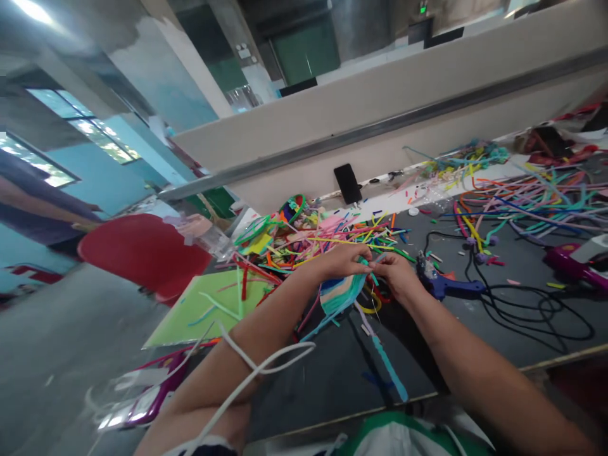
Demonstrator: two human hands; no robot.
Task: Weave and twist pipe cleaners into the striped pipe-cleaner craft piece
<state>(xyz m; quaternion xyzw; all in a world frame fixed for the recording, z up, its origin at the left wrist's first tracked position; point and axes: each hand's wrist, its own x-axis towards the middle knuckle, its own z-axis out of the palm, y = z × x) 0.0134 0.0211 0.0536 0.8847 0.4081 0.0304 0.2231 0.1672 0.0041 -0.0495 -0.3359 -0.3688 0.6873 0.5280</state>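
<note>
Over the dark table, my left hand [349, 261] is closed on a striped pipe-cleaner piece [339, 294] in blue, teal and peach, which hangs below the fingers. Close beside it, my right hand [396, 273] pinches at a short teal pipe cleaner [374, 278] at the upper edge of that piece. The fingertips of both hands almost meet. A light blue twisted strand [323, 326] slants down to the left from the piece. Beneath the hands lies a lilac and blue fuzzy stem [389, 367], pointing toward the table's front edge.
A blue glue gun [451, 286] with a coiled black cord [536, 310] lies to the right. Loose pipe cleaners [327, 237] heap behind my hands. A green sheet [190, 310] lies left, a phone [348, 183] leans at the back, and a white cable [237, 392] crosses my left arm.
</note>
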